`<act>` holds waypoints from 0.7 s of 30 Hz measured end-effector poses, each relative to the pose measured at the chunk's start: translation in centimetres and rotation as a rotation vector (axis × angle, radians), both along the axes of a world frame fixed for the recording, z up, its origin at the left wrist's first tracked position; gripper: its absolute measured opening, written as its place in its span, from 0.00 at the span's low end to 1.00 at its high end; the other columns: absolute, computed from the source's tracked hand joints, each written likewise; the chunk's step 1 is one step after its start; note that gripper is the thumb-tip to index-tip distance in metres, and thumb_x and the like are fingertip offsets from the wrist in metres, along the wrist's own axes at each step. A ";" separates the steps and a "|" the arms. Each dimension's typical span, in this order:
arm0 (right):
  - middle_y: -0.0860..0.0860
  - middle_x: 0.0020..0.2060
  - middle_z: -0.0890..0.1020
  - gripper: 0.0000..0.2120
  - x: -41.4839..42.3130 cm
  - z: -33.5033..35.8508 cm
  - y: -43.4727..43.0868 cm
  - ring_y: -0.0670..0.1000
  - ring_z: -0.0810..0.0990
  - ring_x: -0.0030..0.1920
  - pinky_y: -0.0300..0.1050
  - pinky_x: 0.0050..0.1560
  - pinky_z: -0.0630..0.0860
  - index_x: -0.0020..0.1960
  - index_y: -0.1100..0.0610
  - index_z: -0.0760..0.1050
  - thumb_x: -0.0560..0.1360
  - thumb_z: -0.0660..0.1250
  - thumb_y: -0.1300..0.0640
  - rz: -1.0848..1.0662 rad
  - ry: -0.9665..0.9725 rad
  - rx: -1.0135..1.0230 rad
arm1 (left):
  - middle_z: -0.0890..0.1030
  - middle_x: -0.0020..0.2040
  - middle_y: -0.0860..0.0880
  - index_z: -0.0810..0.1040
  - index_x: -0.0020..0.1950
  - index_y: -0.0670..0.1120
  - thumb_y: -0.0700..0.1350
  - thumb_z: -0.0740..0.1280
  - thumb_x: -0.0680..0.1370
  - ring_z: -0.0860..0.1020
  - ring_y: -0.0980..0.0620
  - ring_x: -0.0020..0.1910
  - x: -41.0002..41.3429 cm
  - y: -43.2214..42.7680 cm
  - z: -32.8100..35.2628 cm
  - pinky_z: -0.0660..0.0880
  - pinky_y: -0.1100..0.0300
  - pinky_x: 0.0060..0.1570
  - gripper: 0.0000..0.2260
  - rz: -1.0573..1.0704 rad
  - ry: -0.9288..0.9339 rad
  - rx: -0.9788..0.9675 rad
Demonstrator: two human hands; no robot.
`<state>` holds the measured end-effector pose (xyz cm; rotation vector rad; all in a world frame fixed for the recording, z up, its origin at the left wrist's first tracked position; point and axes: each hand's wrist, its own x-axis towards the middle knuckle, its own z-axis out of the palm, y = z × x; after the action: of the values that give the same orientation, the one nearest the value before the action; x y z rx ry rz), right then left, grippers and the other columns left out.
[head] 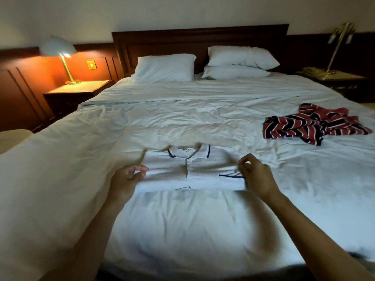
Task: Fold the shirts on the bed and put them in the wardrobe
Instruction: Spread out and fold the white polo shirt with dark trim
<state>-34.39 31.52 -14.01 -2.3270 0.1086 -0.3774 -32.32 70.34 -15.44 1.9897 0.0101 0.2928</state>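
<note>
Nearest, the left hand (126, 179) grips the left edge of a folded white polo shirt (190, 169) and the right hand (256, 173) pinches its right edge; it lies flat on the bed (182, 230). Farther right, a crumpled striped shirt (312, 124) lies well apart, with white pillows (164, 67) beyond

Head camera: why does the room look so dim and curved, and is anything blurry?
Head view: one lit lamp at the left glows orange on the wall, leaving the bed dim. Head view: the wide lens bows the bed's edges. Head view: the white shirt looks slightly soft; dark arm shadows cross the bed.
</note>
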 end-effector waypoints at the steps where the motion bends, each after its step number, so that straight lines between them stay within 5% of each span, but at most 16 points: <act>1: 0.53 0.36 0.82 0.04 0.8 -0.1 -0.1 0.57 0.79 0.40 0.47 0.39 0.70 0.46 0.49 0.73 0.78 0.64 0.57 -0.012 0.083 -0.029 | 0.86 0.45 0.52 0.85 0.39 0.56 0.34 0.73 0.75 0.82 0.53 0.47 0.3 -0.2 -0.3 0.76 0.58 0.53 0.15 0.002 -0.014 0.058; 4: 0.58 0.47 0.82 0.07 1.9 -1.1 0.0 0.60 0.78 0.52 0.50 0.48 0.74 0.51 0.53 0.74 0.80 0.63 0.51 -0.015 0.279 -0.171 | 0.85 0.45 0.48 0.82 0.38 0.57 0.32 0.72 0.74 0.82 0.50 0.47 0.2 -0.7 -1.6 0.71 0.72 0.49 0.18 -0.001 -0.019 0.204; 6: 0.55 0.43 0.82 0.08 1.2 -0.7 0.1 0.55 0.79 0.47 0.47 0.44 0.73 0.50 0.53 0.74 0.80 0.63 0.49 -0.026 0.245 -0.140 | 0.85 0.44 0.50 0.81 0.38 0.56 0.33 0.73 0.74 0.81 0.47 0.46 0.0 -0.7 -1.6 0.70 0.70 0.46 0.17 0.000 -0.014 0.229; 9: 0.51 0.33 0.82 0.04 -1.9 0.9 -0.3 0.45 0.76 0.28 0.39 0.32 0.70 0.47 0.48 0.75 0.80 0.66 0.49 0.043 0.120 0.181 | 0.82 0.39 0.57 0.82 0.41 0.54 0.38 0.74 0.75 0.79 0.49 0.42 -0.7 -0.1 -0.5 0.71 0.66 0.42 0.10 0.002 0.006 0.201; 11: 0.53 0.35 0.83 0.06 -4.5 1.6 -0.7 0.46 0.77 0.32 0.40 0.37 0.71 0.53 0.44 0.76 0.78 0.68 0.45 0.131 0.126 0.315 | 0.81 0.42 0.54 0.81 0.49 0.51 0.44 0.77 0.74 0.78 0.50 0.41 -1.9 0.3 0.4 0.73 0.62 0.40 0.08 0.000 0.098 0.062; 13: 0.51 0.39 0.84 0.15 -6.5 1.9 -0.7 0.47 0.79 0.37 0.44 0.42 0.75 0.59 0.39 0.74 0.74 0.72 0.45 0.232 0.135 0.314 | 0.81 0.48 0.52 0.79 0.56 0.51 0.47 0.79 0.72 0.80 0.54 0.45 -3.1 0.2 0.9 0.75 0.62 0.42 0.16 -0.074 0.195 -0.028; 16: 0.40 0.38 0.82 0.23 -7.0 1.1 -0.1 0.45 0.75 0.32 0.38 0.38 0.74 0.61 0.34 0.72 0.72 0.76 0.51 0.270 0.060 0.140 | 0.80 0.56 0.56 0.77 0.63 0.50 0.39 0.78 0.72 0.78 0.68 0.48 -3.6 -0.7 1.1 0.73 0.73 0.46 0.21 -0.179 0.160 -0.015; 18: 0.38 0.35 0.79 0.18 -6.5 0.5 0.3 0.44 0.72 0.30 0.36 0.34 0.72 0.57 0.36 0.75 0.74 0.74 0.55 0.249 0.016 0.130 | 0.80 0.59 0.57 0.78 0.63 0.49 0.39 0.77 0.73 0.77 0.70 0.48 -3.3 -1.2 1.2 0.71 0.76 0.45 0.20 -0.183 0.111 0.003; 21: 0.38 0.47 0.83 0.09 -5.3 0.2 0.0 0.43 0.79 0.41 0.37 0.44 0.75 0.54 0.43 0.80 0.78 0.69 0.56 0.258 -0.008 0.192 | 0.84 0.55 0.57 0.84 0.56 0.52 0.45 0.78 0.72 0.80 0.65 0.47 -2.8 -0.6 1.4 0.72 0.74 0.42 0.13 -0.188 0.131 0.019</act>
<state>-39.72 31.56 -13.85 -2.1164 -0.1515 -0.2352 -35.08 69.71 -14.04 2.0093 -0.0960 0.0408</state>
